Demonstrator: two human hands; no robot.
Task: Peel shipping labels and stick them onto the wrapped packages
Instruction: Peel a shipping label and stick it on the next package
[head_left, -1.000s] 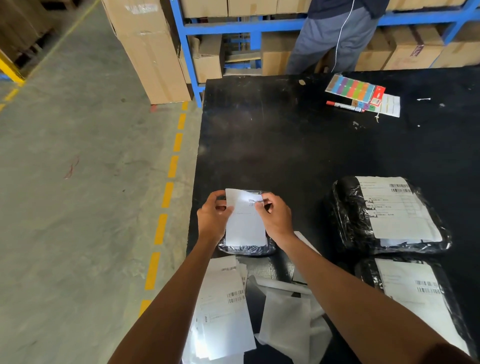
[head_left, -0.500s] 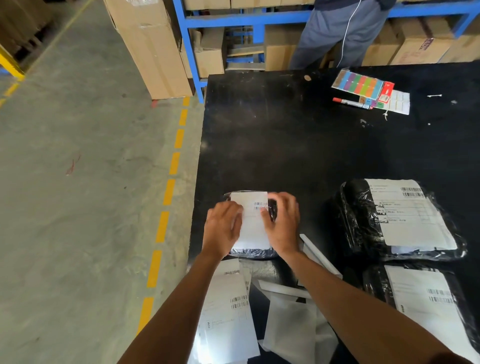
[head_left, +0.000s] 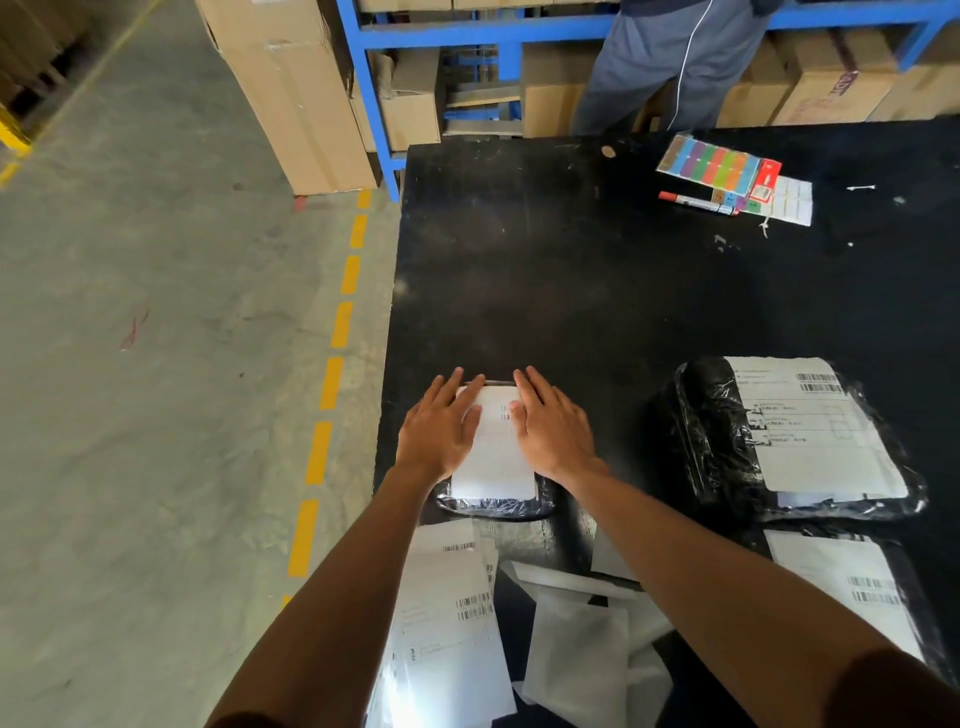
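Nearest the camera, at the table's near-left edge, a stack of label sheets (head_left: 447, 623) w/ barcodes lies partly overhanging the edge; just right of it, crumpled white backing paper (head_left: 582, 649) sits between the two forearms. At the near right, a black-wrapped package (head_left: 852, 587) w/ a white label on top is partly cut off by the frame.

Next up: a small wrapped package (head_left: 493, 506) on the black table (head_left: 571, 270), close to the left edge. A white label (head_left: 493, 452) w/ a barcode covers most of its top; only the shiny black wrap at its near rim and a thin strip at the far edge show. Left hand (head_left: 441, 431) lies flat on the label's left side, fingers straight and slightly spread, palm down. Right hand (head_left: 553, 426) does the same on the right side, fingers straight, thumb tip near the barcode. Both press down on the label, nothing pinched or gripped.

To the right, well apart from the hands, a bigger black-wrapped package (head_left: 706, 441) carries a large white label across its top.

Far side of the table, right: a sheet of coloured stickers (head_left: 711, 166), a marker (head_left: 696, 202) w/ a red cap just in front of it, and a white sticker sheet (head_left: 792, 200) beside them.

Beyond the table: a blue rack (head_left: 374, 104) w/ cardboard boxes (head_left: 291, 93), and a person (head_left: 680, 62) in grey trousers standing at it. Grey floor on the left has a dashed yellow line (head_left: 332, 374).
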